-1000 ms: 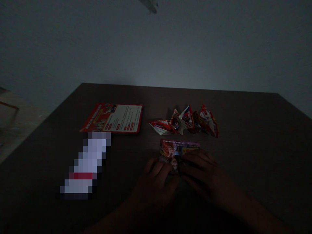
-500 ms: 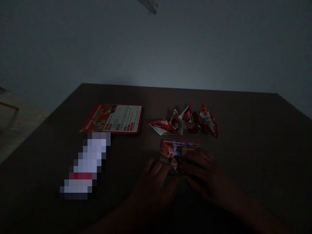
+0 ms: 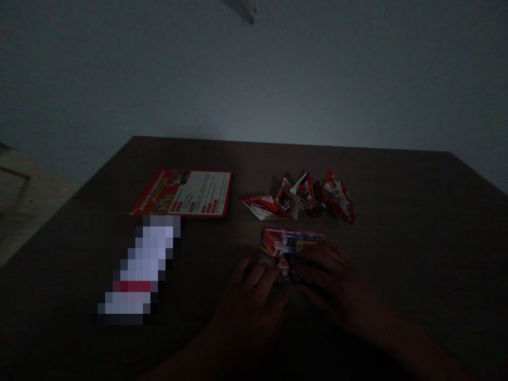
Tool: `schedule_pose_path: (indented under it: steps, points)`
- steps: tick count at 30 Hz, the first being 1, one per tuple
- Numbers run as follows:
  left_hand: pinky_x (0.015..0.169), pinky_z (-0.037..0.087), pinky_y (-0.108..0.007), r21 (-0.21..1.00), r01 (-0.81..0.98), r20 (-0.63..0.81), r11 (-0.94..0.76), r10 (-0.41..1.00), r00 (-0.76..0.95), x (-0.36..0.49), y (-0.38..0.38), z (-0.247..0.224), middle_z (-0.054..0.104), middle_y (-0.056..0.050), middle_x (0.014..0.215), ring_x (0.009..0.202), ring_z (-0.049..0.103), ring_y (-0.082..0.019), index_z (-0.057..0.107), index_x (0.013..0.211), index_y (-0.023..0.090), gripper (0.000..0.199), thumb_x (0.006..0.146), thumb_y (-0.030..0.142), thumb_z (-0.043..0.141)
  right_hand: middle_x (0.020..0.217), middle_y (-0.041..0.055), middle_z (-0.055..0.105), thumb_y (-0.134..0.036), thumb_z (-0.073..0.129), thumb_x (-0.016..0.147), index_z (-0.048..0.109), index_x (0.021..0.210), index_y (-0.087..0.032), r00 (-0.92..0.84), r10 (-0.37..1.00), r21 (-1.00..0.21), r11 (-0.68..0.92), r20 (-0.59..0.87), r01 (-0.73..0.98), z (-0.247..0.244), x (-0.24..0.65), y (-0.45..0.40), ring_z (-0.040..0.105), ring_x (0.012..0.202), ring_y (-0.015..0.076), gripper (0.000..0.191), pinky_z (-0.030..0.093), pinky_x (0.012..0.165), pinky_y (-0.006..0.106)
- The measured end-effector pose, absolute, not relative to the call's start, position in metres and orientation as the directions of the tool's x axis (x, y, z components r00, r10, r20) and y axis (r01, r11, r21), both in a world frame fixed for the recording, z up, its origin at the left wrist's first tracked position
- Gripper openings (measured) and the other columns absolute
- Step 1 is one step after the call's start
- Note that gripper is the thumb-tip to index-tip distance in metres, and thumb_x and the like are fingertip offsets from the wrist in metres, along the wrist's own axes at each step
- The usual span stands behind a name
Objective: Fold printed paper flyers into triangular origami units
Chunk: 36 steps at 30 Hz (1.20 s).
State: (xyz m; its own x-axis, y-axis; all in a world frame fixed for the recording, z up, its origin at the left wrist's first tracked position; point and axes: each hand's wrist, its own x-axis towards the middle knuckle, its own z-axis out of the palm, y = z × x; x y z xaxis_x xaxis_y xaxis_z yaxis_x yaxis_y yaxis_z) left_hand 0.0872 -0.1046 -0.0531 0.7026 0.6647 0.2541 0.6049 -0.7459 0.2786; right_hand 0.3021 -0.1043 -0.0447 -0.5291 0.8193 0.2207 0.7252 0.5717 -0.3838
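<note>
Dim light. Card (image 3: 286,248) on table (image 3: 405,211), below frame centre, partly under both hands. Left hand (image 3: 256,293) at its left side, fingers bent; right hand (image 3: 337,283) across its right, fingers extended. Pinching or merely pressing: cannot tell. Folded papers (image 3: 305,191) just above; red booklet (image 3: 198,193) left of centre; pixelated item (image 3: 141,267) lower left.

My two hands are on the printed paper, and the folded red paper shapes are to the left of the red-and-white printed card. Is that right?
Not quite: the folded red paper shapes are to the right of the red-and-white printed card, as the head view shows. Your left hand and right hand are on the printed paper.
</note>
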Motion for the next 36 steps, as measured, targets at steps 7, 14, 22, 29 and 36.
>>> schedule_pose_path:
  steps: [7, 14, 22, 29, 36]
  points:
    - [0.097, 0.033, -0.049, 0.279, 0.601, 0.249, -0.749, 0.661, 0.708, 0.086, -0.104, -0.054, 0.060, -0.008, 0.119, 0.107, 0.053, -0.025, 0.061, 0.108, 0.021, 0.022, 0.089, 0.027, 0.052, 0.112, 0.0078, 0.062, -0.021, 0.057, 0.087, 0.063, 0.107, -0.022, -0.529, 0.823, -0.407, 0.564, 0.208, 0.718, -0.044, 0.303, -0.105, 0.053, 0.107, 0.0243, 0.021, 0.041, 0.094, 0.045]
    - [0.096, 0.034, -0.050, 0.273, 0.596, 0.240, -0.755, 0.653, 0.718, 0.086, -0.104, -0.052, 0.059, -0.009, 0.120, 0.108, 0.052, -0.025, 0.060, 0.110, 0.021, 0.024, 0.088, 0.026, 0.053, 0.105, 0.0068, 0.064, -0.022, 0.059, 0.085, 0.065, 0.101, -0.022, -0.446, 0.868, -0.411, 0.497, 0.219, 0.764, -0.044, 0.292, -0.107, 0.055, 0.101, 0.0239, 0.017, 0.042, 0.090, 0.044]
    - [0.097, 0.033, -0.049, 0.268, 0.600, 0.251, -0.754, 0.656, 0.712, 0.086, -0.103, -0.054, 0.061, -0.008, 0.118, 0.108, 0.053, -0.025, 0.061, 0.110, 0.022, 0.024, 0.087, 0.026, 0.053, 0.108, 0.0058, 0.064, -0.023, 0.061, 0.083, 0.067, 0.095, -0.024, -0.359, 0.908, -0.421, 0.418, 0.215, 0.805, -0.046, 0.287, -0.109, 0.054, 0.103, 0.0248, 0.013, 0.041, 0.089, 0.044]
    - [0.099, 0.031, -0.049, 0.272, 0.621, 0.224, -0.735, 0.676, 0.702, 0.084, -0.103, -0.048, 0.061, -0.008, 0.117, 0.109, 0.052, -0.024, 0.062, 0.106, 0.023, 0.021, 0.089, 0.028, 0.051, 0.110, 0.0044, 0.064, -0.024, 0.062, 0.083, 0.067, 0.098, -0.026, -0.357, 0.907, -0.403, 0.419, 0.223, 0.814, -0.049, 0.287, -0.109, 0.054, 0.105, 0.0251, 0.016, 0.040, 0.091, 0.044]
    - [0.095, 0.034, -0.050, 0.306, 0.661, 0.189, -0.685, 0.725, 0.663, 0.081, -0.099, -0.042, 0.061, -0.007, 0.107, 0.100, 0.054, -0.025, 0.067, 0.097, 0.025, 0.018, 0.086, 0.024, 0.053, 0.109, 0.0046, 0.064, -0.023, 0.062, 0.083, 0.067, 0.097, -0.026, -0.363, 0.906, -0.410, 0.422, 0.216, 0.809, -0.045, 0.288, -0.109, 0.055, 0.104, 0.0240, 0.015, 0.041, 0.089, 0.042]
